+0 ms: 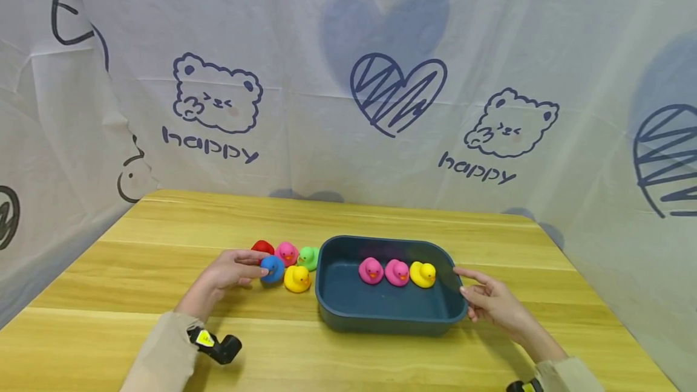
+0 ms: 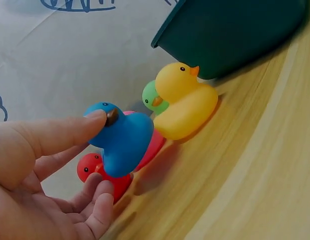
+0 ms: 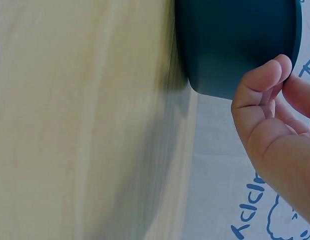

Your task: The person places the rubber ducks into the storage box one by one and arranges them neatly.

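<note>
Thumb and fingers of my left hand (image 1: 231, 270) pinch a blue rubber duck (image 2: 127, 137), the thumb lying on its head by the beak. Close around it are a red duck (image 1: 263, 247), a pink duck (image 1: 285, 253), a green duck (image 1: 308, 257) and a yellow duck (image 1: 297, 280). Right of these stands a dark blue-green bin (image 1: 386, 324). Inside it, two pink ducks (image 1: 371, 271) and one yellow duck (image 1: 422, 274) sit in a row. My right hand (image 1: 498, 304) touches the bin's right end with its fingertips at the rim.
Everything stands on a wooden table (image 1: 261, 356). Behind it hangs a pale cloth (image 1: 305, 107) printed with hearts and bears, which also closes off both sides. Each wrist wears a small black camera (image 1: 218, 346).
</note>
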The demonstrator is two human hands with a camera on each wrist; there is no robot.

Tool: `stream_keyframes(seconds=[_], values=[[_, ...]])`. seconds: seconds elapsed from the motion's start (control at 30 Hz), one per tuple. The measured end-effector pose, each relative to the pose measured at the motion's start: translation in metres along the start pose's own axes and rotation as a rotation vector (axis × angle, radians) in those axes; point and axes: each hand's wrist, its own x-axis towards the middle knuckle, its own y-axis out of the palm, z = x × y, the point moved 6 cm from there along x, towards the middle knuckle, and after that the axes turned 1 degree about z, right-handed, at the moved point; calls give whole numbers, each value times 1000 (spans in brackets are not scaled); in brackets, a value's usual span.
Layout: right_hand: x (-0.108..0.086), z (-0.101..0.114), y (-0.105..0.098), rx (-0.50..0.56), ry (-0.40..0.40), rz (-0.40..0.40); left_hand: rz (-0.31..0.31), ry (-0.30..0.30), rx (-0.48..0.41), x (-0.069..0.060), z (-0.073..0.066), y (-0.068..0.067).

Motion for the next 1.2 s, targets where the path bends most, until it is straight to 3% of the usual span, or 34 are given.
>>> stream_keyframes(seconds=[0.43, 0.7, 0.97, 1.2], values=[[0, 0, 0, -2, -29, 19, 80, 65, -195, -5, -13, 2], [0, 0, 0, -4, -41, 21, 119, 106, -226, -4, -22, 6], [1, -1, 0, -2, -32, 17, 172, 140, -289, 0, -29, 17], [1, -2, 0, -7, -28, 10, 191, 169, -344, 0, -44, 32]])
